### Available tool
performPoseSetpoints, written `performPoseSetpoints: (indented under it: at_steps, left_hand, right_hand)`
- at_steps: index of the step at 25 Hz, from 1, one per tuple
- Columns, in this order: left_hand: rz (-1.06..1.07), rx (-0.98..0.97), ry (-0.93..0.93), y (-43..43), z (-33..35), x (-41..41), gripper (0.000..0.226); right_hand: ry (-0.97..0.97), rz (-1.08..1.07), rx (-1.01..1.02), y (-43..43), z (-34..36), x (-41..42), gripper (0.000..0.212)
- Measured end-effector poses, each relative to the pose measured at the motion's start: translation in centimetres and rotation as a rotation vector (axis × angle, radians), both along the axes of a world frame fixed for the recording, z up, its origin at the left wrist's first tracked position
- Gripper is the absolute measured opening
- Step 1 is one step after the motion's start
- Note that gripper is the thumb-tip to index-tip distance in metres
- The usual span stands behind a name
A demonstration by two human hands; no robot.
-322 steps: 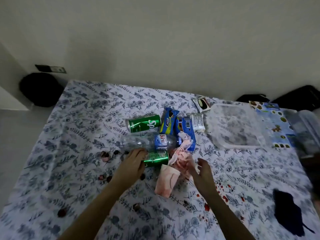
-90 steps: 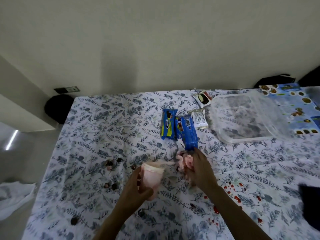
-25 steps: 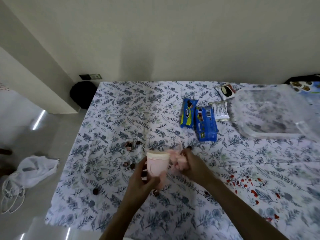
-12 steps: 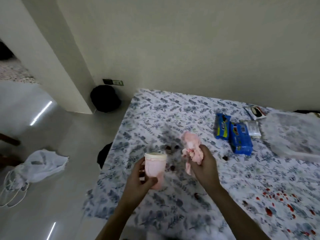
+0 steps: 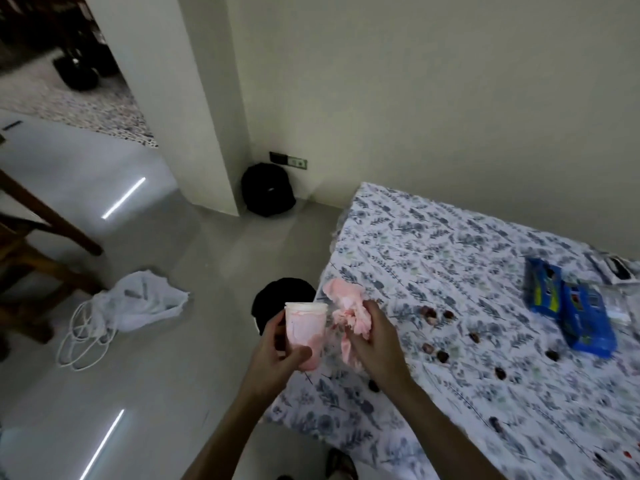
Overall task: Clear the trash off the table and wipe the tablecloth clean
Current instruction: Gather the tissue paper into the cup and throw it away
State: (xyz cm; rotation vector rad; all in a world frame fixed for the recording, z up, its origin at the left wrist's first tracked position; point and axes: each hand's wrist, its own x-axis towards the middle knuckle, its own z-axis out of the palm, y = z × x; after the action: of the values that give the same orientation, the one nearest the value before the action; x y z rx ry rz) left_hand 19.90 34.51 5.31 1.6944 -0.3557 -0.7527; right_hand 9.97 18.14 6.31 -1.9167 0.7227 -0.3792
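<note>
Since a second before, the view had swung left; left hand (image 5: pixel 277 355) gripped the pink cup (image 5: pixel 305 332), right hand (image 5: pixel 372 344) clutched stained tissue (image 5: pixel 348 315). Trash-clearing step; next, probably drop both into the black bin (image 5: pixel 273 301), lower centre.

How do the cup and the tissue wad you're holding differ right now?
The pink-stained cup is rigid and stands upright in the left hand; the pink tissue wad is soft and crumpled in the right hand. The cup hangs past the tablecloth edge, over the floor; the wad sits roughly above that edge. Both are stained pink and lifted clear of the table.
</note>
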Motion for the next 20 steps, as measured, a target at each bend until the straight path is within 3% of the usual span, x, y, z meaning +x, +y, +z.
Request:
performPoseSetpoints:
  at_steps: [5, 13, 20]
  left_hand:
    - [0.026, 0.13, 0.023, 0.9, -0.8, 2.6, 0.085]
    - [0.209, 0.135, 0.125, 0.5, -2.7, 7.9, 0.059]
    - [0.195, 0.186, 0.293, 0.1, -10.1, 16.3, 0.063]
  right_hand:
    - [0.016, 0.02, 0.105, 0.4, -2.6, 4.8, 0.023]
    - [0.112, 0.072, 0.254, 0.3, -6.0, 11.6, 0.017]
    - [0.214, -0.047, 0.317, 1.2, -10.2, 20.6, 0.023]
